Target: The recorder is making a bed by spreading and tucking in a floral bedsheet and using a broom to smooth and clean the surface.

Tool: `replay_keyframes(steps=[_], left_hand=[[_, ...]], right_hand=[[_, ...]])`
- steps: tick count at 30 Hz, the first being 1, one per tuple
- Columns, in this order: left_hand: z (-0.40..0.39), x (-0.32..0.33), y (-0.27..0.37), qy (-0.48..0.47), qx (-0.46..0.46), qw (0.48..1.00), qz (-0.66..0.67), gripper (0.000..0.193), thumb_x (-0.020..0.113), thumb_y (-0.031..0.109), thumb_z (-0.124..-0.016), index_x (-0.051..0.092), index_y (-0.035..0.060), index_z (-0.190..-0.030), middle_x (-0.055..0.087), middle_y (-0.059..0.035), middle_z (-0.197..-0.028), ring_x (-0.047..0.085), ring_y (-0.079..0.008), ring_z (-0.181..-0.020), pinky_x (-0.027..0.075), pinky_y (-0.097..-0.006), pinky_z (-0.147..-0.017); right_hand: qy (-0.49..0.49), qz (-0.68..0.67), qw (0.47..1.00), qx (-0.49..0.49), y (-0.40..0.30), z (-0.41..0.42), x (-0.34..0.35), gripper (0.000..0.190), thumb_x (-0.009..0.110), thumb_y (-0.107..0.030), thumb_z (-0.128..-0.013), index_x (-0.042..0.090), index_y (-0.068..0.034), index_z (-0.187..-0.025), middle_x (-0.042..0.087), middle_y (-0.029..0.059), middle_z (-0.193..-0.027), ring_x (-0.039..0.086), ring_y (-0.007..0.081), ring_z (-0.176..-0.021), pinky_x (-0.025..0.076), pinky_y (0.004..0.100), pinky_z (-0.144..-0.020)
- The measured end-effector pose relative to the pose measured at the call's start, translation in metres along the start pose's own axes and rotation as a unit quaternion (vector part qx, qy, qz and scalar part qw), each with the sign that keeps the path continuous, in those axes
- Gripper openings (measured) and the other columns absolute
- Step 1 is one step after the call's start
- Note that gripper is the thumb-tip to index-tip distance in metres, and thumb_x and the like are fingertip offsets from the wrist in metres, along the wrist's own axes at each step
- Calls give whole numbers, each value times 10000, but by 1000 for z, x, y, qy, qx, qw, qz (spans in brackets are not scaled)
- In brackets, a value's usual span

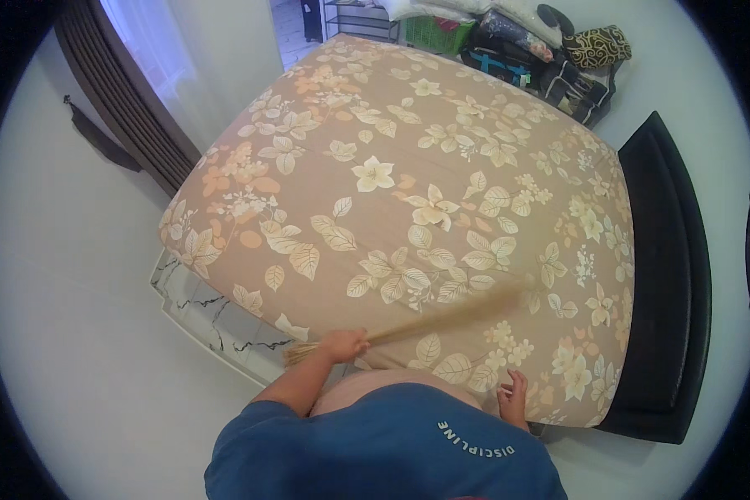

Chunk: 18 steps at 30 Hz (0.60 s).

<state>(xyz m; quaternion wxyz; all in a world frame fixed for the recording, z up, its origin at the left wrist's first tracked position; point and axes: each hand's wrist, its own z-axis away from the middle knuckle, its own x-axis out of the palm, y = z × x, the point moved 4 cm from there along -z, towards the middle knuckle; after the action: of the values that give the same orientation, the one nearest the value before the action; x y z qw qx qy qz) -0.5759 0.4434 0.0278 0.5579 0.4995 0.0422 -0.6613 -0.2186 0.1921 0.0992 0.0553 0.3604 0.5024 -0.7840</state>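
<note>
My left hand [345, 345] is closed around a stick broom [437, 320], a bundle of thin tan sticks. Its thick butt end sticks out behind my fist to the left. The thin tips fan out to the right, blurred, over the bedsheet, and I cannot tell whether they touch it. Before me a bed mattress is covered by a brown fitted bedsheet [325, 194] with cream and peach flowers and leaves. Near the bed's close edge, on the right, my right hand [514, 395] holds nothing, its fingers apart and slightly curled.
A black padded headboard [659, 281] borders the bed on the right. Beyond the far edge stand bags [506, 62], a green basket [434, 34], pillows [450, 7] and a rack [362, 19]. A dark curtain [122, 94] hangs left, above marble-patterned floor tiles [225, 319].
</note>
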Motion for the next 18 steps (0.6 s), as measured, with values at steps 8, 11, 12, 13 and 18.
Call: replay_keyframes(steps=[8,11,12,13,18], left_hand=[[65,-40,-190,209,-381,897,77,324,388,292,-865,518,68,-1061,582,-177,-1018,546,-334,-965,433,-436,-784],[113,-82,-233,428,-452,767,154,281,427,231,-862,512,42,-1052,578,-206,-941,539,-372,-919,416,-458,-770],[117,-90,-225,439,-452,763,148,281,427,231,-862,512,42,-1052,578,-206,-941,539,-372,-919,416,-458,-770],[119,-97,-211,486,-416,750,169,273,442,225,-858,517,37,-1040,577,-209,-927,537,-378,-909,415,-456,-767],[89,-57,-84,355,-179,895,203,274,424,246,-857,533,55,-1022,591,-175,-922,554,-346,-881,434,-406,-737]], right_hand=[[16,-16,999,34,6,19,0,521,528,54,-738,399,-99,-1219,340,123,-1207,534,208,-861,469,300,-741],[8,10,1000,6,18,9,-1,497,515,58,-737,420,-91,-1201,358,117,-1189,529,198,-850,466,287,-738],[17,31,999,-30,25,4,2,487,509,61,-735,431,-87,-1192,365,116,-1182,526,191,-846,464,279,-736],[15,20,999,-37,28,-2,3,487,509,61,-735,431,-87,-1192,365,116,-1182,526,191,-846,464,279,-736],[13,-47,999,-20,32,-37,23,469,505,64,-731,435,-52,-1180,389,130,-1138,503,198,-829,451,279,-706]])
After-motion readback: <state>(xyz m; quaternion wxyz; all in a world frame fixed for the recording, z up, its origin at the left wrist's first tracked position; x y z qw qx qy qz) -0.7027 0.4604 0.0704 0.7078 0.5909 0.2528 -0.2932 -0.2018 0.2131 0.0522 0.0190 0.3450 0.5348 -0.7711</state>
